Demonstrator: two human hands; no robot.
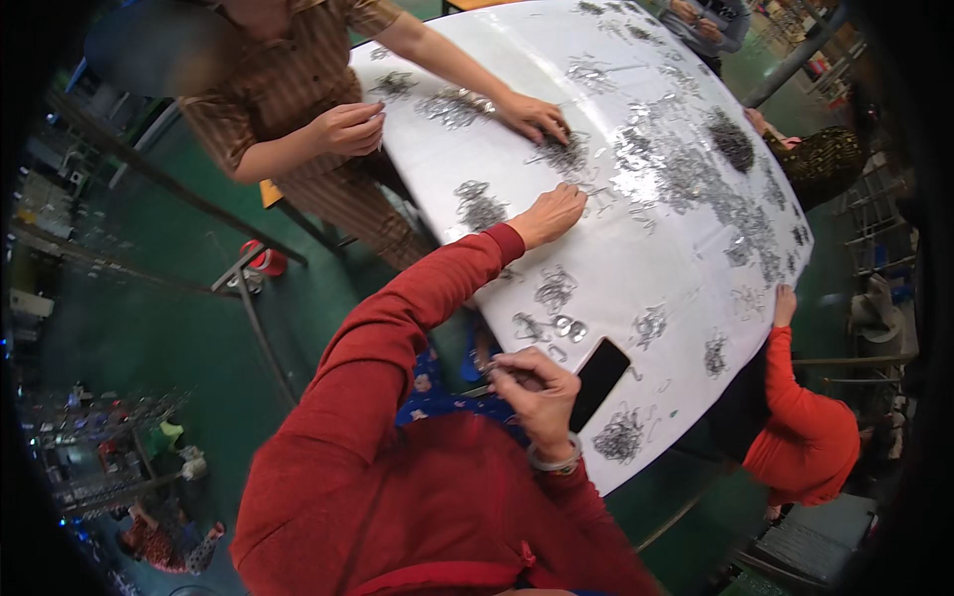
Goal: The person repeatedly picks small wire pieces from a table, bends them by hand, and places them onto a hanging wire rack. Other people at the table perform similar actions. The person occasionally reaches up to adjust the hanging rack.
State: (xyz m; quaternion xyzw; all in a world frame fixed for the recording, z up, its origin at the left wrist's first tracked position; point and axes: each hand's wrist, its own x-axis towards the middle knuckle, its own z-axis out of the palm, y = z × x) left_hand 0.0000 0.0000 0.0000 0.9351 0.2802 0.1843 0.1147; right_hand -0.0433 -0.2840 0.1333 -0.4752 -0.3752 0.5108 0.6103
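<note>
Across the white table [636, 273] stretches my left arm in a red sleeve. Its hand, my left hand [553, 215], is closed in a pinch at the tabletop, beside scattered small bent metal wire pieces [601, 204]; what its fingertips grip is too small to make out. Close to my body, my right hand [542, 395], with a pale bangle [556, 459] on the wrist, has its fingers curled and thumb pressed to them. Whatever they hold is hidden. A black phone [602, 382] lies next to it. Wire piles [482, 209] [556, 288] lie between my arms and around them.
At the far left a person in a striped brown shirt [288, 74] reaches into a wire pile [561, 152]. A wide spread of metal pieces [686, 169] covers the far middle. A person in orange-red [810, 442] is at the right edge. A red bucket [266, 258] stands on the green floor.
</note>
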